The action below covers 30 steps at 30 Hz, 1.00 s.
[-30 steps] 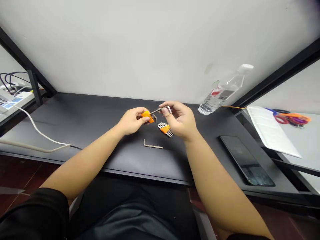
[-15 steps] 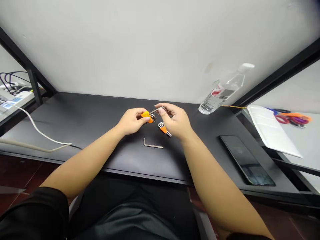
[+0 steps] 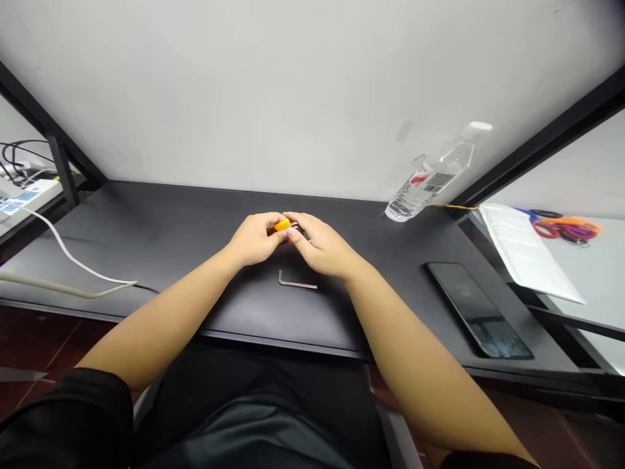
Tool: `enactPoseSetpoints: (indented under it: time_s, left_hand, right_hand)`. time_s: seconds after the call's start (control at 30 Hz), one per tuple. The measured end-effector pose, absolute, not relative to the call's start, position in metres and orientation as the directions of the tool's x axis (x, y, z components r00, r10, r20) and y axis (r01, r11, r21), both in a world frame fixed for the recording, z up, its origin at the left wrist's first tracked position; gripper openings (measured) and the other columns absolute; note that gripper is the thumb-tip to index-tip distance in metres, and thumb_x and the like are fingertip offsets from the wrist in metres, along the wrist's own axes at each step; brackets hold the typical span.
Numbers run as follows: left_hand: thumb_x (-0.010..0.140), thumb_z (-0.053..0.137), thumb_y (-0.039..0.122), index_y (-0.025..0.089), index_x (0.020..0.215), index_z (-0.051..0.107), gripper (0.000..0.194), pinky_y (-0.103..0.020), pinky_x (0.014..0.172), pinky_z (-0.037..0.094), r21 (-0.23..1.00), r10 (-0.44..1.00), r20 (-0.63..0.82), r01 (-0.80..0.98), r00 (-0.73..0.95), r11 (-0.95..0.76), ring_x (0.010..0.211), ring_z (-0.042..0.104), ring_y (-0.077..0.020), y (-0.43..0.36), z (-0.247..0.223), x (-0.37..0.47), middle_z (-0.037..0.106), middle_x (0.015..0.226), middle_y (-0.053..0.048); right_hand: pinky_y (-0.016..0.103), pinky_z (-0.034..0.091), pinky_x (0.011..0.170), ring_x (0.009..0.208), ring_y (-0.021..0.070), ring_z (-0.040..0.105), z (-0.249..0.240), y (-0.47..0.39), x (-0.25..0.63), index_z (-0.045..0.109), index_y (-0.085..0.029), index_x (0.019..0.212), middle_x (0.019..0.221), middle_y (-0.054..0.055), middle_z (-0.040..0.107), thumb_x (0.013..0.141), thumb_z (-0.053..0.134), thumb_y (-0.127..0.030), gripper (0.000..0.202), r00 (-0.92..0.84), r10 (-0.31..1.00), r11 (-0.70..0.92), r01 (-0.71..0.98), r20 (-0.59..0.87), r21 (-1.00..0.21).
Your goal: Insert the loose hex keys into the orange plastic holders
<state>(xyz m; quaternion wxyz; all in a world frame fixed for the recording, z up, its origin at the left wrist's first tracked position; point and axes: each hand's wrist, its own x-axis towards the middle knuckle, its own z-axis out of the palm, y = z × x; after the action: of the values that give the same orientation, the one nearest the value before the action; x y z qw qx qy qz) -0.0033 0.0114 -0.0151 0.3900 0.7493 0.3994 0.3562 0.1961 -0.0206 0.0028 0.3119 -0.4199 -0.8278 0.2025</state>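
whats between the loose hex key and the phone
The right forearm crosses between the hex key and the phone, with black desk either side, in the head view.

Open on the left, more in the way on the right.
Left of your grip, the black table (image 3: 161, 225) has lots of room up to the white cord (image 3: 68, 251). The wall (image 3: 234, 98) blocks the far side. A bent metal key (image 3: 297, 284) lies nearer you; the bottle (image 3: 427, 179) and phone (image 3: 481, 309) sit right.
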Motion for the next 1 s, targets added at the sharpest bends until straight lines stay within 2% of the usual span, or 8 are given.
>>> enactPoseSetpoints:
  time_s: [0.13, 0.27, 0.37, 0.47, 0.63, 0.73, 0.9, 1.0]
  left_hand:
    - [0.084, 0.068, 0.036, 0.018, 0.096, 0.070, 0.021, -0.032, 0.080, 0.054, 0.863, 0.888, 0.252, 0.325, 0.386, -0.386, 0.083, 0.070, -0.0211, 0.012, -0.013, -0.005, 0.076, 0.092, -0.005]
    - [0.085, 0.068, 0.036, 0.019, 0.094, 0.070, 0.019, -0.032, 0.078, 0.054, 0.866, 0.913, 0.266, 0.340, 0.311, -0.368, 0.081, 0.071, -0.0207, 0.013, -0.012, -0.006, 0.076, 0.089, -0.005]
    - [0.085, 0.068, 0.034, 0.019, 0.094, 0.070, 0.018, -0.033, 0.078, 0.055, 0.876, 0.920, 0.264, 0.329, 0.290, -0.354, 0.079, 0.071, -0.0203, 0.015, -0.014, -0.007, 0.077, 0.089, -0.005]
    - [0.084, 0.068, 0.031, 0.020, 0.094, 0.070, 0.015, -0.034, 0.080, 0.056, 0.886, 0.922, 0.257, 0.310, 0.291, -0.345, 0.080, 0.072, -0.0204, 0.017, -0.016, -0.008, 0.077, 0.091, -0.004]
    - [0.084, 0.068, 0.030, 0.020, 0.093, 0.069, 0.013, -0.035, 0.083, 0.057, 0.892, 0.923, 0.248, 0.302, 0.293, -0.336, 0.085, 0.073, -0.0214, 0.018, -0.017, -0.008, 0.078, 0.095, -0.005]
    - [0.084, 0.068, 0.030, 0.020, 0.093, 0.069, 0.013, -0.035, 0.083, 0.057, 0.887, 0.920, 0.264, 0.303, 0.289, -0.349, 0.086, 0.073, -0.0215, 0.018, -0.018, -0.007, 0.077, 0.095, -0.005]
    - [0.084, 0.068, 0.031, 0.019, 0.094, 0.069, 0.016, -0.034, 0.083, 0.057, 0.907, 0.919, 0.252, 0.257, 0.302, -0.333, 0.085, 0.072, -0.0206, 0.024, -0.023, -0.009, 0.077, 0.095, -0.006]
    - [0.085, 0.068, 0.032, 0.018, 0.095, 0.069, 0.018, -0.034, 0.083, 0.056, 0.916, 0.911, 0.238, 0.233, 0.336, -0.326, 0.084, 0.072, -0.0198, 0.026, -0.025, -0.010, 0.076, 0.095, -0.007]
  right_hand:
    - [0.042, 0.050, 0.094, 0.118, 0.0288, 0.060, 0.006, -0.021, 0.199, 0.054, -0.020, 0.136, 0.135, 0.014, 0.063, 0.095, 0.058, -0.047, 0.049, -0.372, 0.856, 0.517, 0.642, 0.359, -0.566]
    - [0.034, 0.047, 0.074, 0.087, 0.0222, 0.062, 0.016, -0.021, 0.206, 0.062, -0.021, 0.102, 0.107, 0.009, 0.070, 0.087, 0.062, -0.037, 0.023, -0.260, 0.903, 0.414, 0.737, 0.341, -0.535]
    - [0.030, 0.043, 0.066, 0.074, 0.0188, 0.061, 0.023, -0.029, 0.202, 0.063, -0.022, 0.080, 0.087, 0.004, 0.071, 0.083, 0.062, -0.032, 0.011, -0.478, 0.872, 0.471, 0.760, 0.106, -0.447]
    - [0.030, 0.036, 0.056, 0.070, 0.0195, 0.061, 0.023, -0.043, 0.186, 0.066, -0.023, 0.078, 0.083, 0.005, 0.072, 0.072, 0.072, -0.032, 0.012, -0.571, 0.799, 0.508, 0.808, -0.189, -0.297]
    - [0.032, 0.035, 0.057, 0.073, 0.0235, 0.063, 0.014, -0.054, 0.157, 0.068, -0.019, 0.076, 0.085, 0.011, 0.072, 0.072, 0.066, -0.021, 0.005, -0.629, 0.735, 0.621, 0.774, -0.253, -0.119]
    - [0.031, 0.038, 0.058, 0.074, 0.0223, 0.062, 0.012, -0.050, 0.158, 0.065, -0.019, 0.076, 0.085, 0.009, 0.071, 0.072, 0.067, -0.025, 0.006, -0.719, 0.667, 0.691, 0.695, -0.195, -0.200]
    - [0.029, 0.047, 0.069, 0.075, 0.0171, 0.063, 0.023, -0.040, 0.187, 0.069, -0.020, 0.082, 0.084, 0.004, 0.072, 0.085, 0.063, -0.024, 0.008, -0.818, 0.573, 0.737, 0.495, 0.037, -0.460]
    - [0.031, 0.052, 0.076, 0.079, 0.0176, 0.067, 0.031, -0.036, 0.204, 0.074, -0.022, 0.093, 0.090, 0.004, 0.075, 0.092, 0.061, -0.029, 0.015, -0.714, 0.646, 0.691, 0.399, 0.268, -0.603]
